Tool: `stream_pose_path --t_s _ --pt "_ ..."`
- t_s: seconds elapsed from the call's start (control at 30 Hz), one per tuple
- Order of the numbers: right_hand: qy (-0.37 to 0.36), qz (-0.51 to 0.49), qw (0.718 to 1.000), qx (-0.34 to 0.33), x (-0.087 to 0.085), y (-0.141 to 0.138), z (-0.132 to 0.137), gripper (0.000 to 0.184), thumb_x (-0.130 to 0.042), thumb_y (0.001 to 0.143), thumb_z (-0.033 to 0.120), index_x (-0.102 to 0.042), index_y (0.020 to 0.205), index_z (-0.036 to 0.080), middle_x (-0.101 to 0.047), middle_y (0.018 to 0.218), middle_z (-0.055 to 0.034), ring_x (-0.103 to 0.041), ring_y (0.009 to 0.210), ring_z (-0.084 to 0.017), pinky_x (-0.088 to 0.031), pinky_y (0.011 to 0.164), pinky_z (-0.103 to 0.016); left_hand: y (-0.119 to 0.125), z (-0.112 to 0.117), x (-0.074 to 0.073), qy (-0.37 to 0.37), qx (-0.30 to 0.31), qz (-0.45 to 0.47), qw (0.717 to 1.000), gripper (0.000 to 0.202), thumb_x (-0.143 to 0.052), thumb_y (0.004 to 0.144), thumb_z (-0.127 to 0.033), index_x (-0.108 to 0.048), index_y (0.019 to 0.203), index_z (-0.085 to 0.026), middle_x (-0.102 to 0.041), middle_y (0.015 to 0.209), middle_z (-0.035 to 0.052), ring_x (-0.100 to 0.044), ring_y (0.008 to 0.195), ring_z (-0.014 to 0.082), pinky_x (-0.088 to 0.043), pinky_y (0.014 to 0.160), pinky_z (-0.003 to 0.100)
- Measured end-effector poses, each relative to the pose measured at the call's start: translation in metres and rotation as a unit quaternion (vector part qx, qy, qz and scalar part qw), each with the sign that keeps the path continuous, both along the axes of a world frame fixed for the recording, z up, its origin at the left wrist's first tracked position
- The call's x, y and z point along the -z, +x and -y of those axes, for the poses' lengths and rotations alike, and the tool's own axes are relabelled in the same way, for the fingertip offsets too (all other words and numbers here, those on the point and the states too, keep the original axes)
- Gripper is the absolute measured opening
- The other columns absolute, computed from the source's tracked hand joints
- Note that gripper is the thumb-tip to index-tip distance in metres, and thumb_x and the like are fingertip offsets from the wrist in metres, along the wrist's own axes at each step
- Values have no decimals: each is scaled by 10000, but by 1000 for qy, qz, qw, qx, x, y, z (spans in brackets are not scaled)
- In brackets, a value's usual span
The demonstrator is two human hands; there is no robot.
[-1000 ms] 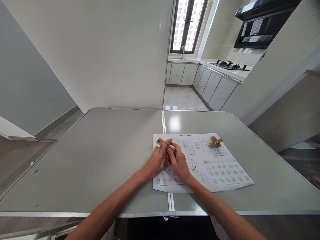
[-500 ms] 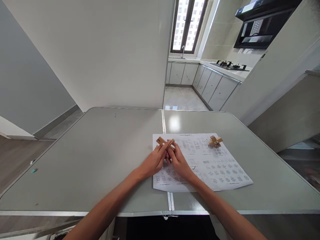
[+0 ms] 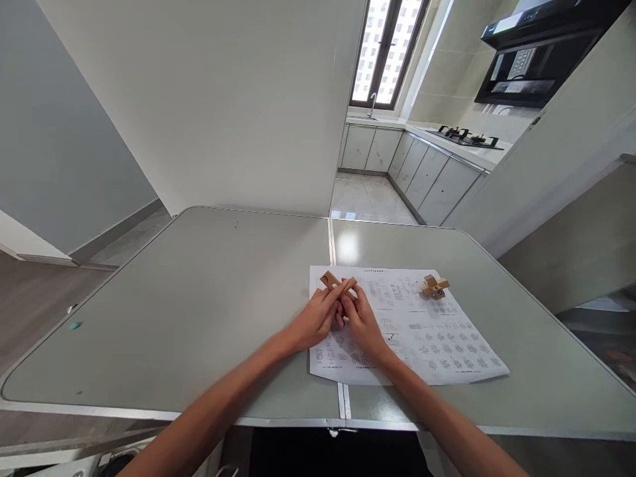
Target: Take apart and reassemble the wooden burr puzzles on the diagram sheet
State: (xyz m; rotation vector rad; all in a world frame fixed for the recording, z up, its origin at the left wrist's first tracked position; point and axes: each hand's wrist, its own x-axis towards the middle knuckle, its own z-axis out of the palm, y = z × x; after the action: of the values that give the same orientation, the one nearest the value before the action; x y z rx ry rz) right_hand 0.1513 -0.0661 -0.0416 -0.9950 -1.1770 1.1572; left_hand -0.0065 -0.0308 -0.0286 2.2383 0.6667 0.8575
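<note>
Over the upper left part of a printed instruction sheet, both hands meet around crossed wooden puzzle pieces. My left hand is closed on them, a finger lying along the top. My right hand pinches the same pieces from the other side. One piece slants up to the left and bears a dark mark; another crosses it toward the right. Fingers hide the lower part of the pieces. At the sheet's upper right, an interlocked cluster of wooden pieces sits apart from both hands.
The grey folding table has a metal seam down its middle and a metal front edge. A small green bit lies near its left edge. Beyond stand a white wall and a kitchen with cabinets and a gas stove.
The whole view has shifted and tilted slightly, so table and hands appear a little farther right. Both hands keep their hold on the wooden pieces, with almost no change in pose.
</note>
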Motion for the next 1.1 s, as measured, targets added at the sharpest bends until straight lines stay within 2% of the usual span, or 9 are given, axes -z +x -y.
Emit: stream_pose_path --t_s 0.1,0.27,0.37,0.6,0.67,0.77,0.87,0.93,1.1 --pt "10 -9 1000 17 -4 4 -1 244 -547 1041 494 -535 1130 267 -489 726 44 -487 599 -150 -467 591 -308 2 1 1 6 6 34 999 596 -342 1090 -228 -244 1665 -354 -590 1399 133 -583 1169 267 -494 1068 515" --pt "6 0 1000 -9 -6 8 -2 316 -528 1050 504 -542 1241 252 -505 762 25 -499 646 -163 -487 636 -325 4 3 1 -29 -14 57 998 567 -376 1086 -240 -317 1640 -348 -595 1324 129 -577 1137 261 -516 1027 498" --pt "4 -4 1000 -7 -4 7 -1 320 -541 1042 509 -540 1237 255 -527 759 27 -518 625 -164 -495 616 -329 3 4 1 -34 -9 55 998 599 -398 1069 -210 -305 1646 -339 -606 1289 127 -577 1095 254 -525 1004 487" --pt "11 -4 1000 -11 -5 5 -2 281 -555 1033 521 -560 969 247 -547 708 27 -522 568 -151 -488 573 -325 1 3 -2 -5 9 43 999 678 -418 1021 -127 -282 1651 -335 -633 1221 109 -597 1072 241 -539 987 467" --pt "10 -22 1000 -8 -7 5 -3 279 -572 1024 518 -568 983 242 -548 734 23 -519 578 -145 -491 578 -320 0 2 -5 3 6 43 999 660 -426 1018 -125 -312 1634 -333 -614 1306 116 -616 1103 235 -545 989 447" --pt "9 -34 999 14 -8 6 -5 285 -566 1024 523 -570 1022 238 -548 764 16 -520 587 -145 -489 580 -320 -3 -1 -9 73 -43 14 996 565 -472 990 -137 -429 1538 -268 -581 1401 131 -605 1199 258 -520 1020 447" --pt "10 -24 998 60 -5 11 -9 288 -548 1029 526 -555 1047 238 -567 820 3 -511 592 -143 -481 584 -321 -10 -8 -7 148 -150 -57 976 387 -598 920 -223 -562 1302 -175 -649 1211 138 -623 1096 292 -506 958 460" --pt "11 -17 997 80 -1 14 -11 290 -534 1035 527 -546 1070 239 -582 865 -5 -500 590 -135 -472 586 -315 -14 -14 -4 174 -202 -115 957 342 -686 861 -325 -600 1145 -155 -660 1114 145 -624 1022 315 -494 908 470" --pt "9 2 997 78 2 17 -12 299 -510 1051 525 -551 1021 230 -615 906 -15 -502 593 -115 -451 588 -295 -20 -22 -2 175 -230 -236 928 369 -711 856 -497 -628 964 -155 -686 990 139 -626 935 314 -441 852 453"
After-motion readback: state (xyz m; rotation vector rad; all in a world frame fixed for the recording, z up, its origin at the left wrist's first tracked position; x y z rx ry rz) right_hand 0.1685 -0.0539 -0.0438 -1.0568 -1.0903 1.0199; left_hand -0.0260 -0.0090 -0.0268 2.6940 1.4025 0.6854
